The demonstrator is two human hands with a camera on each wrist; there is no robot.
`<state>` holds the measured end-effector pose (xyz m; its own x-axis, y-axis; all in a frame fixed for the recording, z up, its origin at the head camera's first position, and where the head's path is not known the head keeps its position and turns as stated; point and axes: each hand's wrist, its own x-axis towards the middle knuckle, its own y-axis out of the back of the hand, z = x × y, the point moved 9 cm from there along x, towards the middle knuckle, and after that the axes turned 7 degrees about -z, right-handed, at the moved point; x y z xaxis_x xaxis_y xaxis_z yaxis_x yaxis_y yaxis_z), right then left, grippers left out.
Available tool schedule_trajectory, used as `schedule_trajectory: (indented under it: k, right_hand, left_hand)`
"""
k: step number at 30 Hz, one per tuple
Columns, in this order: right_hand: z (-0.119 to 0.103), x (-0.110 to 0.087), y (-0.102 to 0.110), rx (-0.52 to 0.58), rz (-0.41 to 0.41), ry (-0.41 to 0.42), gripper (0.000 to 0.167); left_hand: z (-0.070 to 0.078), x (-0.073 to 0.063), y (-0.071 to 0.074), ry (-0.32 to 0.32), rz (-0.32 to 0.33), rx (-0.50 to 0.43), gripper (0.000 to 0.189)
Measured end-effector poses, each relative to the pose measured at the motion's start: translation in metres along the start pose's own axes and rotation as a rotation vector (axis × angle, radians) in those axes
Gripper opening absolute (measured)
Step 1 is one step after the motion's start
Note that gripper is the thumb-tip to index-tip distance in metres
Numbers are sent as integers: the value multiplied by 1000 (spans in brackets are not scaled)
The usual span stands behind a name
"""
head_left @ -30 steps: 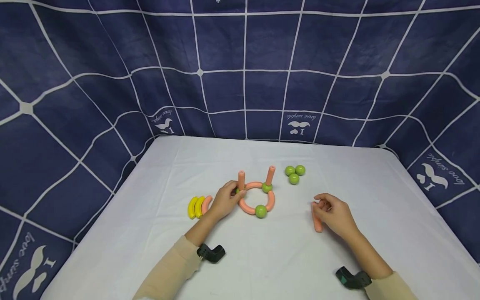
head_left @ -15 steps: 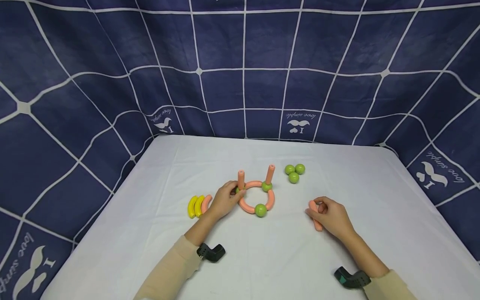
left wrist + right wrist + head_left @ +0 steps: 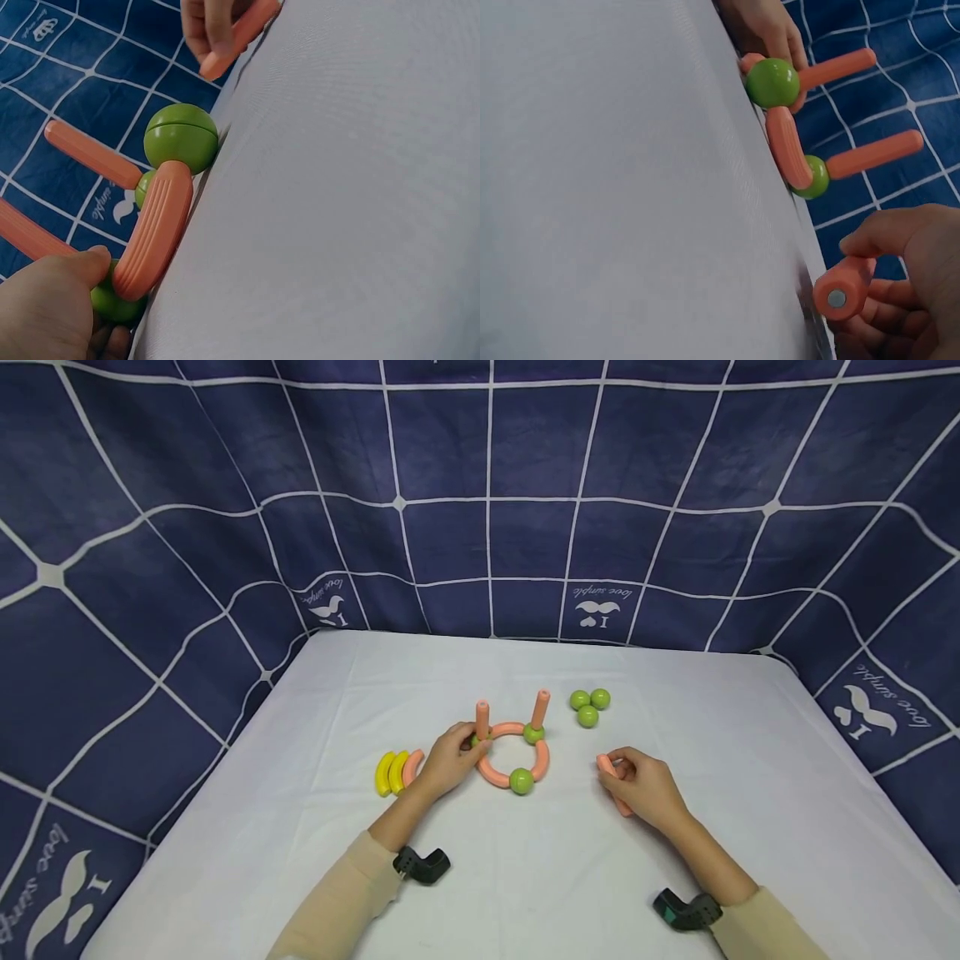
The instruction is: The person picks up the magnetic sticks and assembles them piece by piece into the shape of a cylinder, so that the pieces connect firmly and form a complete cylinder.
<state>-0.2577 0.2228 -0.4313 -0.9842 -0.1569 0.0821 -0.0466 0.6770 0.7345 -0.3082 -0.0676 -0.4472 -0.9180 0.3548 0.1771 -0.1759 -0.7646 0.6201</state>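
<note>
My left hand [image 3: 450,762] grips a green ball [image 3: 116,306] on the left of a ring of curved orange pieces. Two straight orange rods stand up from this ball and from the back green ball [image 3: 533,734]; a third green ball [image 3: 522,781] sits at the ring's front. One curved orange piece [image 3: 159,232] joins the held ball to the front one. To the right of the ring, my right hand [image 3: 651,790] pinches a loose straight orange rod [image 3: 846,289] between thumb and fingers. A round silver magnet shows in the rod's end.
Several curved pieces lie left of my left hand, among them a yellow curved piece [image 3: 385,775] and an orange curved piece [image 3: 412,767]. Behind the ring, to its right, sit three loose green balls [image 3: 588,717]. A blue checked cloth [image 3: 450,535] hangs beyond the white table [image 3: 525,893].
My right hand has closed its fingers on the straight orange rod and carried it left towards the ring. My left hand has stayed at the ring's left ball.
</note>
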Motion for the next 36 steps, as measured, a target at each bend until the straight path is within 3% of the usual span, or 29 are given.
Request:
schedule_trajectory:
  k: [4,11,18,36]
  right_hand:
    - [-15,9,-5,47,-2,37,26]
    - [-42,20,-14,95,2,118,26]
    - [-58,25,-21,157,-16,136,26]
    - [-98,33,-32,259,-16,238,25]
  left_hand:
    - [0,0,-1,-7,1,-16,28]
    - [2,1,-1,-84,34,-2,29]
    - [0,1,-2,-44,8,-30,29]
    - [-1,1,0,-11,2,-22,29]
